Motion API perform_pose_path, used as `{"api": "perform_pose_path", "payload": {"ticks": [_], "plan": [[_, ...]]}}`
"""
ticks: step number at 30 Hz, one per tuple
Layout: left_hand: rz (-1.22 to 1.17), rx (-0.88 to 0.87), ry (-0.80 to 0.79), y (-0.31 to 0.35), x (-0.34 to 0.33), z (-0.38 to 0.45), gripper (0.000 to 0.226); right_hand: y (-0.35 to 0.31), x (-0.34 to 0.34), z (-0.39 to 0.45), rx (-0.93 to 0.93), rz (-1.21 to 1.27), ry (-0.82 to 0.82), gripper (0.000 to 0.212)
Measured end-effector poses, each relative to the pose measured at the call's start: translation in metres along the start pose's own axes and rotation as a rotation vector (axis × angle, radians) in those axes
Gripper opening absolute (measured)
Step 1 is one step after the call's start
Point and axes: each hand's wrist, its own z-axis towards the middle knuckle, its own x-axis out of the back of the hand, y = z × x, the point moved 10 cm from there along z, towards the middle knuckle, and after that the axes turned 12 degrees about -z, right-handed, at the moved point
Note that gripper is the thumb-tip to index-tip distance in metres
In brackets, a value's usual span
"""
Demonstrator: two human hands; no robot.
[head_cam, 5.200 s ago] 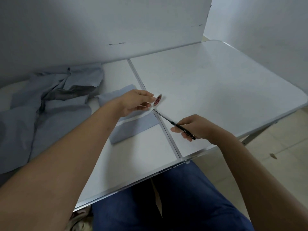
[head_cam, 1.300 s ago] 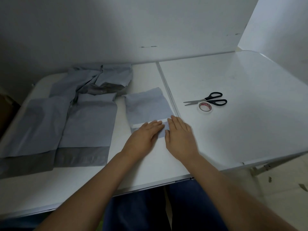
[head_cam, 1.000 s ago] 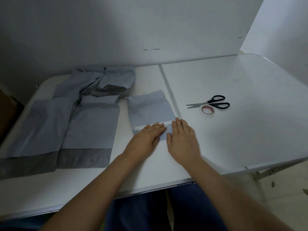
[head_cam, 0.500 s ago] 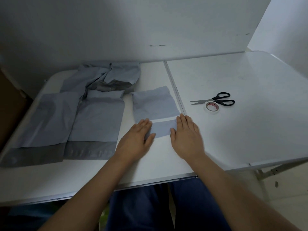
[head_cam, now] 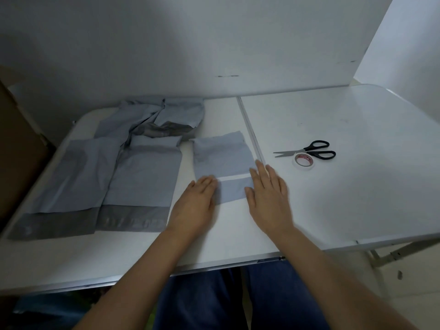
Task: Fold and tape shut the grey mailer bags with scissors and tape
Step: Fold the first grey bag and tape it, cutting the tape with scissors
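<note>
A folded grey mailer bag (head_cam: 223, 160) lies flat near the table's middle seam, with a pale strip of tape across its folded flap. My left hand (head_cam: 197, 203) rests flat, fingers together, on the flap's left end. My right hand (head_cam: 267, 194) lies flat on its right end. Neither hand holds anything. Black-handled scissors (head_cam: 307, 152) lie shut on the right half of the table. A roll of tape (head_cam: 304, 160) sits touching them on the near side.
Several unfolded grey mailer bags (head_cam: 114, 172) are spread and crumpled on the left of the white folding table (head_cam: 357, 198). A white wall panel stands right behind the table. A brown box edge (head_cam: 16, 148) shows at far left. My blue-trousered legs are under the near edge.
My hands slid apart along the taped flap, left hand leftward and right hand rightward. Before that I put down the scissors and tape on the right.
</note>
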Motion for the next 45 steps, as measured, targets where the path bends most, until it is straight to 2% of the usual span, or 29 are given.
{"api": "perform_pose_path", "payload": {"ticks": [2, 5, 9, 20, 25, 27, 30, 32, 35, 37, 41, 43, 45], "plan": [[-0.015, -0.059, -0.020, 0.018, -0.006, 0.007, 0.049, -0.023, 0.003, 0.001, 0.108, 0.051, -0.002, 0.051], [-0.053, -0.048, -0.022, 0.025, -0.012, 0.012, 0.047, -0.052, -0.002, 0.003, 0.200, 0.143, -0.038, 0.056], [-0.066, -0.003, -0.032, 0.014, -0.019, 0.011, 0.047, -0.049, 0.002, 0.007, 0.165, 0.114, 0.045, 0.048], [-0.049, 0.028, -0.044, 0.008, -0.019, 0.009, 0.046, 0.018, -0.013, 0.009, 0.047, 0.058, 0.009, 0.045], [-0.102, 0.048, -0.122, 0.004, -0.022, 0.008, 0.063, 0.022, -0.018, 0.007, 0.044, 0.034, 0.000, 0.050], [-0.092, 0.056, -0.134, -0.001, -0.019, 0.010, 0.063, 0.025, -0.018, 0.008, 0.029, 0.051, 0.011, 0.050], [-0.003, -0.051, -0.099, 0.008, -0.010, 0.014, 0.047, 0.027, -0.012, 0.010, 0.017, 0.093, -0.008, 0.059], [0.079, -0.138, -0.086, 0.019, -0.006, 0.016, 0.048, 0.026, -0.009, 0.011, 0.037, 0.114, -0.050, 0.072], [0.110, -0.091, -0.046, 0.018, 0.008, 0.026, 0.031, 0.023, -0.013, 0.013, 0.111, 0.150, -0.146, 0.088], [0.056, -0.023, -0.022, 0.014, 0.021, 0.038, 0.020, 0.028, -0.015, 0.018, 0.112, 0.204, -0.145, 0.078], [-0.070, 0.038, -0.066, 0.010, 0.031, 0.056, 0.023, 0.045, -0.010, 0.040, -0.018, 0.409, 0.017, 0.032], [-0.118, 0.050, -0.095, 0.008, 0.031, 0.061, 0.024, 0.047, -0.013, 0.050, -0.050, 0.397, 0.008, 0.019], [-0.197, 0.049, -0.100, 0.004, 0.032, 0.060, 0.023, 0.049, -0.014, 0.055, -0.054, 0.381, 0.007, 0.016]]}}
